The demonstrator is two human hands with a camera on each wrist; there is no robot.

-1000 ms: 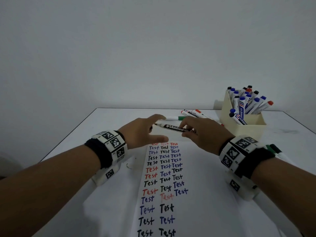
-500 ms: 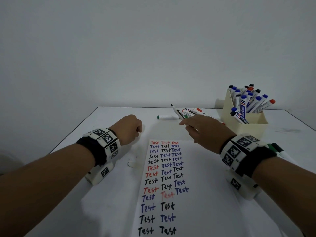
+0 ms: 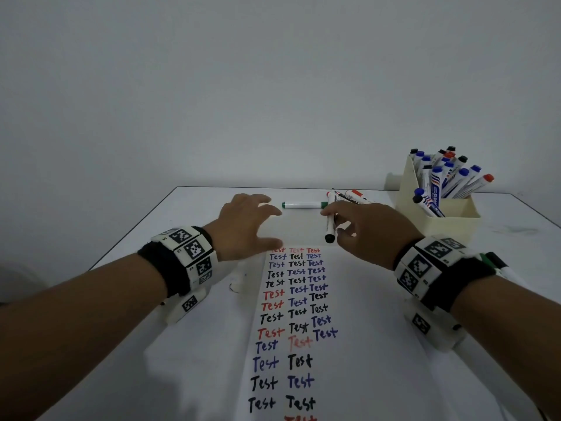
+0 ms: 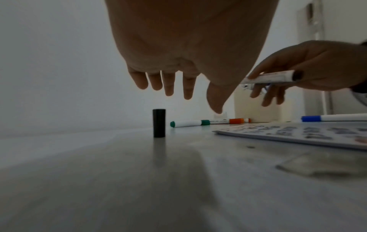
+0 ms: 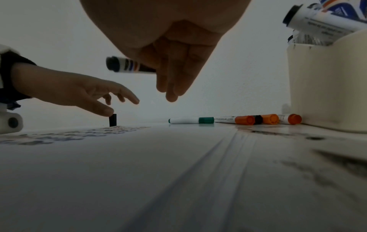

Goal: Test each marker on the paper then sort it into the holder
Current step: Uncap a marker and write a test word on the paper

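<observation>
White table (image 3: 194, 220) under dim light, surface faintly smudged at far right. Plain pale wall (image 3: 273, 86) behind its far edge. Small whitish scrap (image 3: 236, 287) lying left of centre, blurred in close views.

Two hands show: the left hand (image 3: 246, 226) and the right hand (image 3: 368, 230), which holds one black-ended marker (image 3: 330, 226). One black cap (image 4: 159, 123) stands upright at left. One green marker (image 3: 303, 204) and three orange-capped markers (image 5: 267, 119) lie at the far edge. One holder (image 3: 449, 220) stands far right, one paper (image 3: 349, 375) lies near.

Black cap (image 4: 159, 123) upright under left hand (image 3: 246, 226); loose markers (image 5: 234, 120) beyond.
</observation>
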